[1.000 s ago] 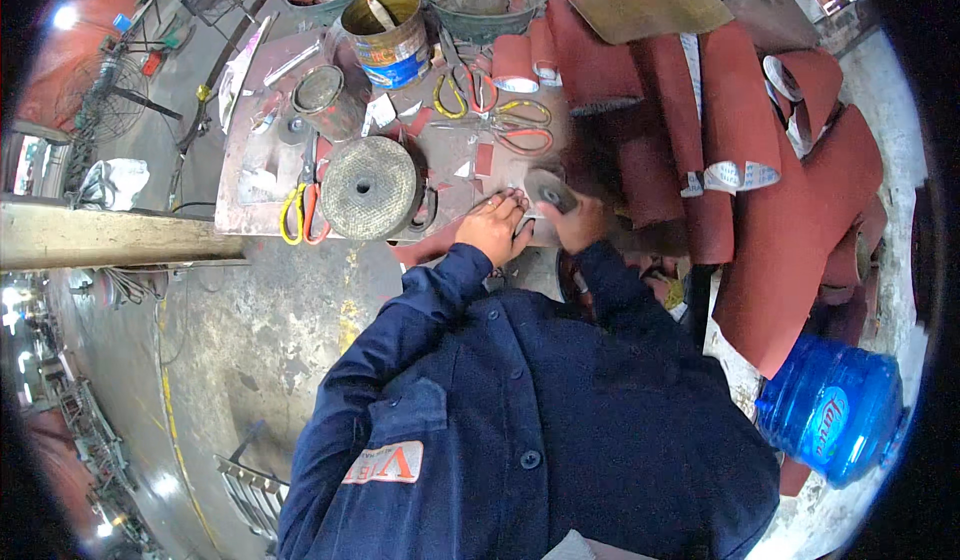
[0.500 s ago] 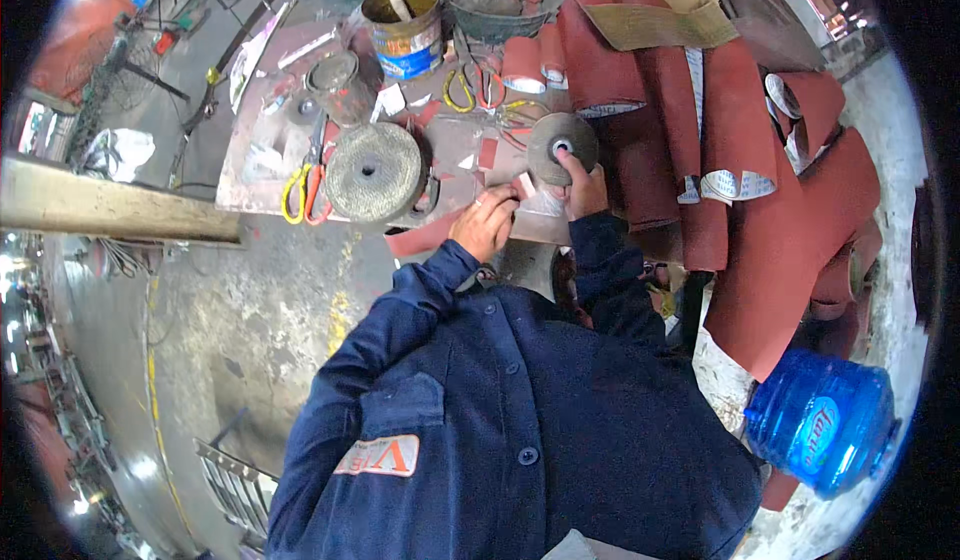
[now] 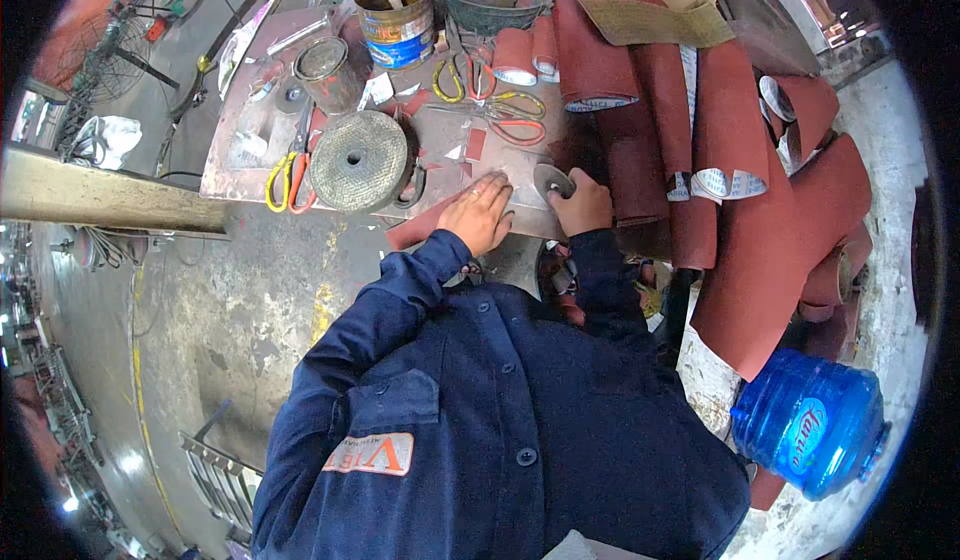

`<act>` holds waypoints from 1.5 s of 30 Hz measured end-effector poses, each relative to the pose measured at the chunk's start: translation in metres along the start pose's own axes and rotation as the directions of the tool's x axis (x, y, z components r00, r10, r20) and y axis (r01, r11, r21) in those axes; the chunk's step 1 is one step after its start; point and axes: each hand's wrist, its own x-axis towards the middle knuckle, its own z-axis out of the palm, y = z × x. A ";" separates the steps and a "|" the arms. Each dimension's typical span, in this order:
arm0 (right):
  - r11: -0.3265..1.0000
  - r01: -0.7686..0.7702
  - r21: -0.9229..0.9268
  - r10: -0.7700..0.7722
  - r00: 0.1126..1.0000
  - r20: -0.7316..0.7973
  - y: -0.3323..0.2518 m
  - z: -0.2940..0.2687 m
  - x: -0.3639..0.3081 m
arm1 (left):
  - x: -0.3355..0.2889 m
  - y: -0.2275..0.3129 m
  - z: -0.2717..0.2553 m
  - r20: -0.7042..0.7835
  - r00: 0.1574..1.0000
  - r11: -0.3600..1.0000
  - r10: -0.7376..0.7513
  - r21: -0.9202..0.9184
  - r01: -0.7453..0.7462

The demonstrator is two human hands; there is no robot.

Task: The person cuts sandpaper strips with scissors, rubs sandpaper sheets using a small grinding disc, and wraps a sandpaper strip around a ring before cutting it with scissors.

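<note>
My left hand (image 3: 480, 212) lies flat at the table's front edge, fingers stretched out, beside a strip of red-brown sandpaper (image 3: 415, 228). In my right hand (image 3: 587, 203) is a grey round disc (image 3: 549, 181), gripped by its middle and tilted up so that it shows narrow. The disc stands close to the table top, just right of my left fingers. Small cut pieces of red sandpaper (image 3: 477, 144) lie beyond my left hand. Left of it rests a thick round wheel (image 3: 358, 161) with a rough grey-beige face and a centre hole.
Scissors with yellow and red handles (image 3: 290, 182) lie left of the wheel; more scissors (image 3: 518, 120) lie beyond my hands. A dirty can (image 3: 328, 72), a paint bucket with a brush (image 3: 395, 30) and a basin (image 3: 498, 15) stand behind. Sandpaper rolls (image 3: 735, 110) crowd the right, above a blue water jug (image 3: 812, 424).
My right hand has lowered the disc toward the table and tilted it on edge. My left hand has turned from pinching a small sandpaper piece to lying flat.
</note>
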 end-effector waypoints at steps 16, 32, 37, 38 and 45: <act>0.950 0.132 0.285 -0.063 0.969 -0.239 -0.016 0.068 0.009 | 0.002 -0.005 -0.001 0.083 0.993 0.995 0.089 0.040 -0.092; 0.955 0.068 0.288 -0.052 0.997 -0.063 -0.026 0.056 0.032 | -0.001 -0.006 0.008 0.013 0.999 0.997 0.044 0.059 -0.044; 0.888 0.237 0.394 -0.122 0.947 -0.296 0.017 0.079 0.002 | -0.001 -0.001 0.011 -0.018 0.999 0.998 0.039 0.047 -0.038; 0.885 0.206 0.418 -0.090 0.956 -0.280 0.014 0.078 0.006 | 0.004 -0.005 0.011 -0.021 0.999 0.998 0.038 0.051 -0.036; 0.968 0.020 0.251 -0.017 1.000 -0.015 -0.017 0.069 0.042 | -0.001 -0.005 0.009 -0.011 0.998 0.995 0.063 0.082 -0.062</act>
